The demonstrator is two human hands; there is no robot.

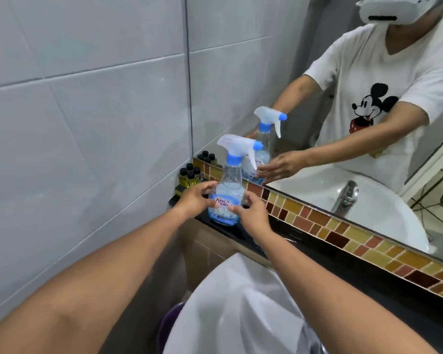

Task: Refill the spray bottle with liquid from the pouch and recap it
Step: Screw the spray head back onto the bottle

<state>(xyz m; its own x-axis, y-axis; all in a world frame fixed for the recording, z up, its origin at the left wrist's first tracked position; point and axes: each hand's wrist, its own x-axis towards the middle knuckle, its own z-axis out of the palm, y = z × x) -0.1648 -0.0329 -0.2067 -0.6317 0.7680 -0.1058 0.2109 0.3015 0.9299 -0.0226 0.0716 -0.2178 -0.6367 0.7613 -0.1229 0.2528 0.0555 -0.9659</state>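
While it stands upright on the black tabletop [315, 251], the spray bottle [228, 176] sits between both hands, its white trigger head screwed on and blue liquid low in its base. From the left, the left hand [193, 200] curls its fingers round the bottle's shoulder. From the right, the right hand [252, 214] grips the lower body, thumb on the label. Small dark-capped bottles [189, 173] cluster just behind, in the corner. A mosaic strip [343, 226] runs under the mirror [241, 72], and a white basin [241, 302] lies nearer the person.
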